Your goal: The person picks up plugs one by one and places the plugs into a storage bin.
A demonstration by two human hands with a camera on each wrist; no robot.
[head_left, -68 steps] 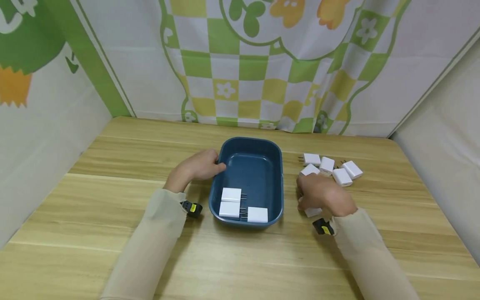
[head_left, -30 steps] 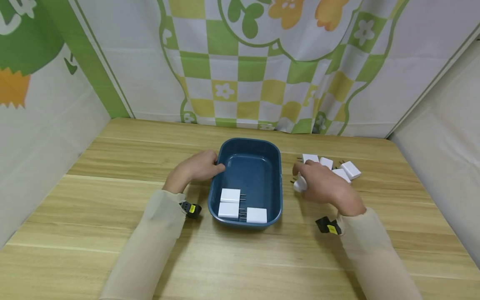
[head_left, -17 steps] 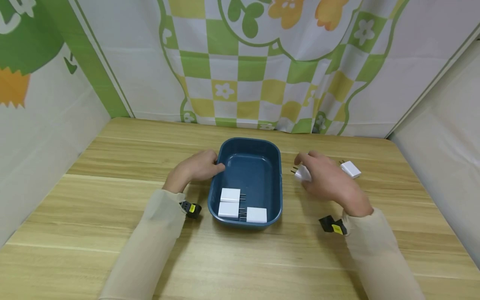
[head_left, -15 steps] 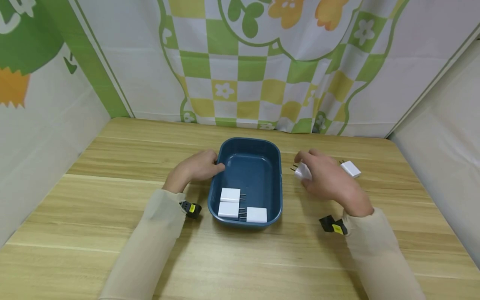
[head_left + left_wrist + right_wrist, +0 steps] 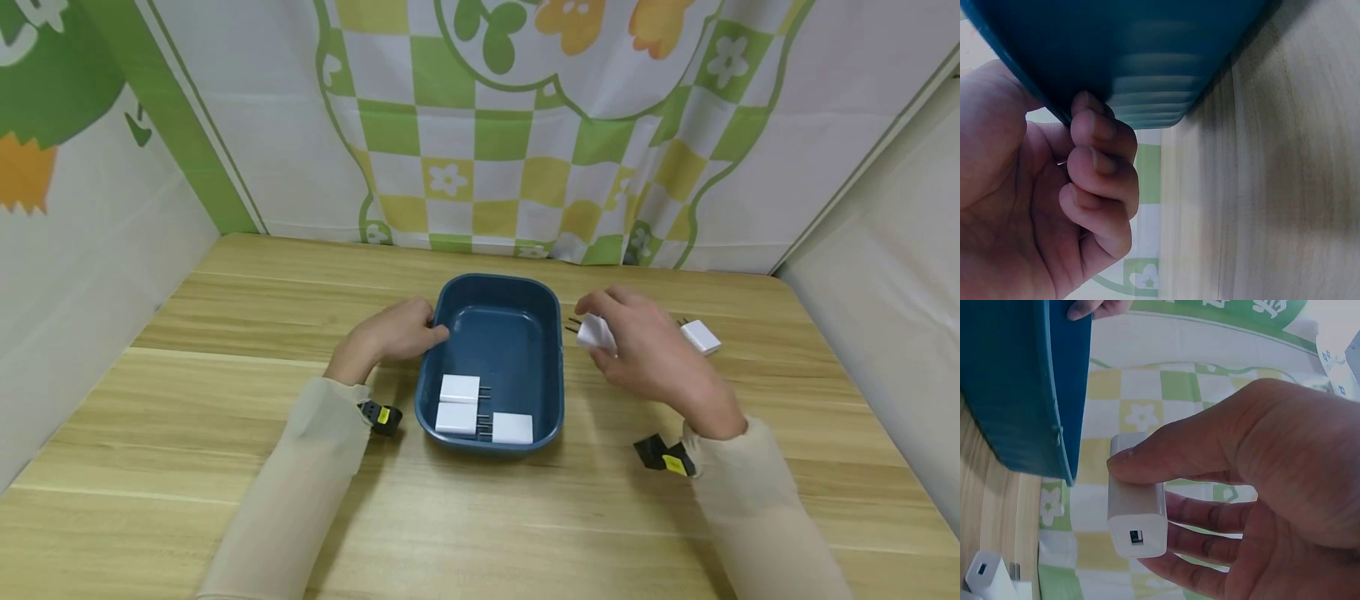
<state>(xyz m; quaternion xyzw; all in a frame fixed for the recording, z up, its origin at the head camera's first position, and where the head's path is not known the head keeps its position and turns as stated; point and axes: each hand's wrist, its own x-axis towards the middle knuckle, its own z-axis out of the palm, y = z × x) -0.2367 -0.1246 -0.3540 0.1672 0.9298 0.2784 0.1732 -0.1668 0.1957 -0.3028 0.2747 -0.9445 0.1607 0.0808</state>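
Note:
A blue bin (image 5: 498, 354) stands mid-table with three white chargers at its near end, two on the left (image 5: 459, 389) and one on the right (image 5: 513, 428). My left hand (image 5: 390, 333) pinches the bin's left rim; the left wrist view shows thumb and curled fingers (image 5: 1100, 162) on the rim. Just right of the bin, my right hand (image 5: 645, 342) holds a white charger (image 5: 596, 333), its prongs toward the bin. In the right wrist view the thumb presses this charger (image 5: 1138, 506), which shows a port. One more charger (image 5: 701, 337) is visible beyond the right hand.
The wooden table (image 5: 480, 533) runs back to a green, white and yellow checkered curtain (image 5: 502, 175). Pale cloth walls stand at the left and right. At the lower left of the right wrist view several chargers (image 5: 994, 578) lie on the table.
The right hand has taken hold of a charger from the right side and moved slightly up and left with it, toward the bin. The left hand stays on the rim.

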